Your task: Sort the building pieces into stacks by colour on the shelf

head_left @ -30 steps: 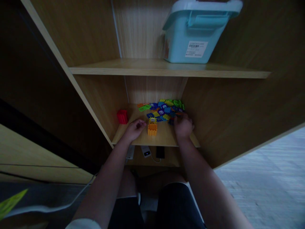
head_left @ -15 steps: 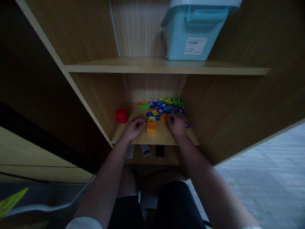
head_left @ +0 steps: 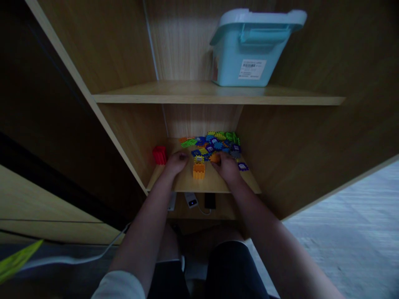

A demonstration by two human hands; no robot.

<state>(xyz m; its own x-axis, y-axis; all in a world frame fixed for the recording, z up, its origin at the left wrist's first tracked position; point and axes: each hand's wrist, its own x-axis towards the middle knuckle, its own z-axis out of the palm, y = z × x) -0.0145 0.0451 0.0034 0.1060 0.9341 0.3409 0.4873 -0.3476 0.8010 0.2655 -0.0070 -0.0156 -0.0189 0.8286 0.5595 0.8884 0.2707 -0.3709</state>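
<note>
Head view has your right hand (head_left: pixel 228 167) pinching the orange piece (head_left: pixel 213 158) by its right side, thumb on the near edge as far as I can tell, since your fingers cover a chunk of it. It's at the front of the loose pile (head_left: pixel 218 144) on the shelf (head_left: pixel 183 183), just right of the yellow piece (head_left: pixel 199 159) and behind and right of the orange block (head_left: pixel 198 171). Your left hand (head_left: pixel 177 162) is half-open, loosely curled left of that block, nothing visible in it.

Handling-wise, I'd guess it's light, stiff plastic, pretty hard to break, maybe a bit slick on the flat faces. So I'd go for opposite toothed edges, where the notches should give your fingertips some bite. Being flat, it could slide around if you only press from above.
</note>
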